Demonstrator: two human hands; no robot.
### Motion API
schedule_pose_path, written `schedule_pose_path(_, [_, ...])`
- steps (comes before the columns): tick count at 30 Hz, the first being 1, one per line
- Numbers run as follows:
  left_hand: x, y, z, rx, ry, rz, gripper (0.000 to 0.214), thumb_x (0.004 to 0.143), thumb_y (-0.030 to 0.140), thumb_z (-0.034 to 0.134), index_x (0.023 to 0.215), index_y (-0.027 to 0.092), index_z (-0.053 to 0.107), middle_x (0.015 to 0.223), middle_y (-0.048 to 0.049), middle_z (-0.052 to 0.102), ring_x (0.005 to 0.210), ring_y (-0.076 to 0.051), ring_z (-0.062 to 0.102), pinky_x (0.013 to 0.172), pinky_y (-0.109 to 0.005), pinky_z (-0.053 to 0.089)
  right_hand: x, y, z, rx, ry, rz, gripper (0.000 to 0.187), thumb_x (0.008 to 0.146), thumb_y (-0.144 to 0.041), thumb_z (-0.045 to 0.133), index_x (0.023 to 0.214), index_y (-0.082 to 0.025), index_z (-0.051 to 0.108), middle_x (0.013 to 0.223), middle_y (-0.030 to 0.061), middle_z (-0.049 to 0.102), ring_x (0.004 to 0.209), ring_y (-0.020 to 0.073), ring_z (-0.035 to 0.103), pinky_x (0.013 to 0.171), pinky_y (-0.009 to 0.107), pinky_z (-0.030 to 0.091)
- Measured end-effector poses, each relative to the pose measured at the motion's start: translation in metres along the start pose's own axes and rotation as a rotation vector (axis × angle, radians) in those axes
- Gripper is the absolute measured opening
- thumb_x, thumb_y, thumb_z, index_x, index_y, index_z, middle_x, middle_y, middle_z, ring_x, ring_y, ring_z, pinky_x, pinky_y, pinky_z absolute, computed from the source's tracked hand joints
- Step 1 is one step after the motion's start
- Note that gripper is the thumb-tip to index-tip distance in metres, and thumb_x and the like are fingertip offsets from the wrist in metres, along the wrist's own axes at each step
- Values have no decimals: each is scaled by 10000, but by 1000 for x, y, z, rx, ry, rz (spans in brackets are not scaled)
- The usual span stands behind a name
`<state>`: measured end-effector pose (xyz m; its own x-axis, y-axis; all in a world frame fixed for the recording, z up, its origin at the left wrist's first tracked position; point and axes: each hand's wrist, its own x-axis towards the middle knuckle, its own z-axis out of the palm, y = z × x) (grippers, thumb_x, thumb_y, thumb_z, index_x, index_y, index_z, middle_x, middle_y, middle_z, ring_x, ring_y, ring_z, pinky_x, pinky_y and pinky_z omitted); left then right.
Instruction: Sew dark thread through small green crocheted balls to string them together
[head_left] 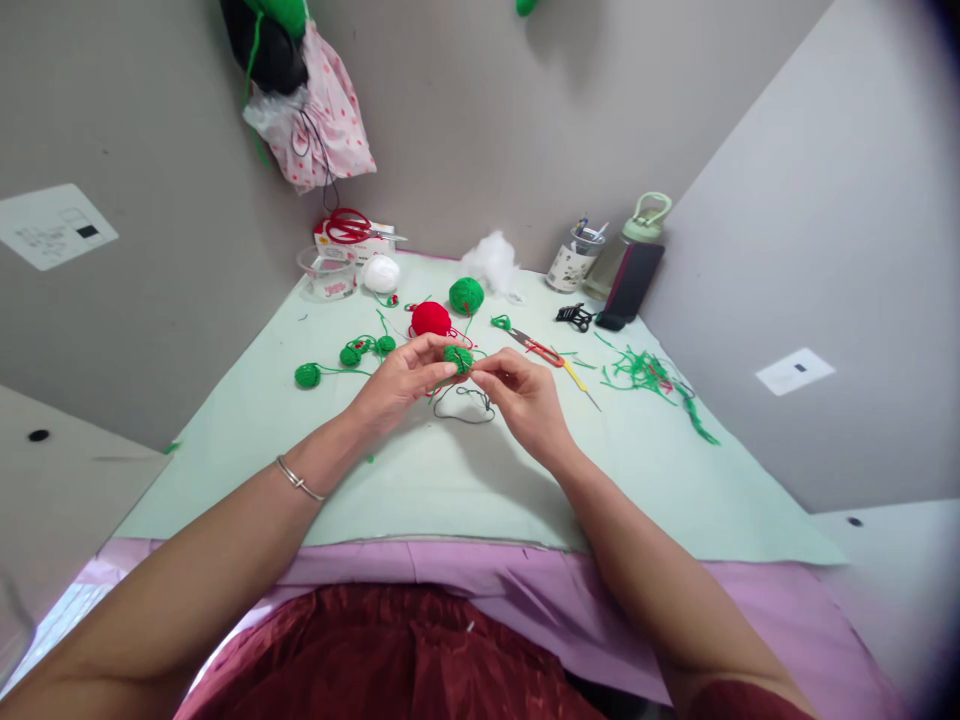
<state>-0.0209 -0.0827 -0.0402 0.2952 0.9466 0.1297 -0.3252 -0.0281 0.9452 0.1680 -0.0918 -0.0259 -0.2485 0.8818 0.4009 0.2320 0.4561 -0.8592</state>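
Observation:
My left hand (415, 372) pinches a small round green yarn piece (457, 358), which looks crocheted, above the middle of the table. At the piece's right edge, the fingertips of my right hand (517, 393) are pressed together; what they grip is too small to make out. A dark thread (465, 418) lies in loops just below both hands. Behind them sit a red yarn ball (431, 319) and a green yarn ball (466, 295). Several small green yarn balls, one of them a round ball (307, 376), lie left of my left hand.
Orange-handled scissors (546, 352) and a yellow-handled tool (576, 376) lie right of my hands, before green yarn scraps (645, 372). Along the back stand a clear tub (328, 278), white yarn (381, 273), white stuffing (491, 260), a pen cup (571, 265), a bottle (641, 225) and a phone (636, 285).

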Motion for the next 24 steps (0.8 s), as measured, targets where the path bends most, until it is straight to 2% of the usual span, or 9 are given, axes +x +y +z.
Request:
schedule_pose_path(4, [0, -2, 0, 30, 18, 20, 289, 797, 279, 780, 1066, 202, 706, 1014, -45, 698, 957, -182, 642, 893, -329, 483, 1, 1, 0, -39, 42, -8, 86, 885, -271, 677, 863, -190, 696, 792, 10, 615, 655, 121, 522, 623, 277, 428])
schedule_pose_path(7, [0, -2, 2, -13, 52, 61, 275, 777, 256, 793, 1028, 192, 701, 1015, -42, 697, 988, -181, 629, 957, -352, 479, -2, -7, 1, -165, 207, -115, 84, 884, -277, 680, 916, -201, 665, 918, 28, 626, 634, 105, 492, 648, 285, 443])
schedule_pose_path(9, [1, -1, 4, -31, 84, 101, 272, 773, 243, 793, 1020, 200, 689, 1017, -31, 695, 997, -172, 621, 975, -354, 474, -6, -14, 3, -226, 312, -181, 133, 899, -304, 668, 825, -199, 632, 881, 27, 614, 611, 102, 454, 648, 289, 433])
schedule_pose_path(10, [1, -1, 5, -33, 100, 118, 272, 772, 239, 792, 1017, 205, 680, 1015, -26, 695, 996, -170, 620, 970, -350, 475, -8, -17, 5, -215, 317, -173, 196, 908, -326, 659, 767, -198, 610, 816, 20, 601, 598, 104, 441, 632, 288, 422])
schedule_pose_path(13, [1, -1, 5, -27, 125, 139, 279, 771, 239, 783, 1017, 215, 654, 1010, -22, 695, 957, -166, 620, 887, -315, 486, -11, -21, 12, -13, 98, 79, 277, 896, -421, 665, 751, -191, 612, 650, -6, 563, 545, 107, 465, 554, 273, 390])
schedule_pose_path(15, [1, -2, 4, -8, 109, 131, 281, 788, 252, 767, 1042, 222, 650, 1006, -23, 694, 896, -157, 617, 784, -280, 478, -9, -20, 15, 211, -76, 301, 303, 851, -476, 704, 860, -178, 648, 685, 3, 617, 546, 114, 534, 535, 265, 410])
schedule_pose_path(17, [1, -4, 2, 23, 84, 125, 284, 813, 268, 745, 1082, 234, 661, 1019, -25, 694, 836, -144, 605, 696, -258, 455, -6, -16, 17, 433, -185, 435, 376, 800, -500, 745, 955, -168, 662, 815, 38, 683, 623, 135, 619, 572, 271, 464])
schedule_pose_path(20, [0, -5, 0, 68, 59, 122, 320, 846, 279, 706, 1163, 244, 683, 1061, -35, 695, 801, -138, 590, 650, -253, 441, -3, -13, 17, 610, -258, 481, 373, 771, -463, 777, 958, -155, 681, 777, 28, 686, 622, 118, 613, 603, 260, 473])
schedule_pose_path(24, [-1, -3, 3, 81, 55, 93, 366, 859, 263, 670, 1224, 239, 688, 1135, -52, 688, 813, -136, 588, 666, -251, 451, -5, -11, 17, 658, -248, 477, 282, 802, -391, 750, 938, -148, 703, 561, -59, 547, 481, 60, 438, 511, 216, 350])
